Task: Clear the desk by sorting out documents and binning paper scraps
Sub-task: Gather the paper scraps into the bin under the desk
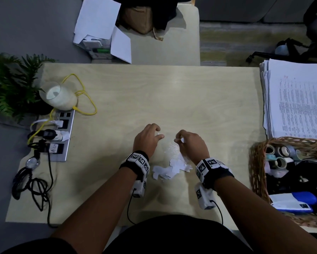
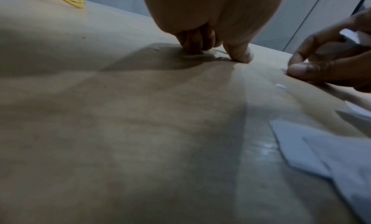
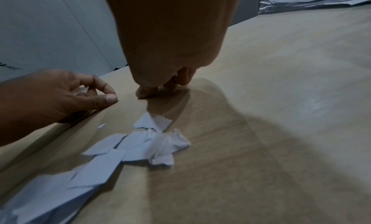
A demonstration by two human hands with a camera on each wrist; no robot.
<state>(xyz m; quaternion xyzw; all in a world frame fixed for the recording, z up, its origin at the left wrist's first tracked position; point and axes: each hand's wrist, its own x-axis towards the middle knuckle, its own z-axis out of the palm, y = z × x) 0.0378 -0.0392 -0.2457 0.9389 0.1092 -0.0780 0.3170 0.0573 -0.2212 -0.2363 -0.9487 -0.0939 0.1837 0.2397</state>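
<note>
resting on the desk (image 1: 117,99), the left hand (image 1: 147,137) curls its fingers around a small white scrap, and the right hand (image 1: 189,142) likewise pinches a bit of paper. a heap of torn paper scraps (image 1: 171,168) lies between the wrists. a stack of documents (image 1: 295,101) sits at the desk's far right.

Desk: pale wooden rectangular desk (image 1: 154,92)
Near edge, middle: torn white paper scraps (image 1: 170,168)
Right edge: stacked printed documents (image 1: 297,99), woven wicker basket (image 1: 258,173)
Left edge: silver power strip (image 1: 63,136)
</note>
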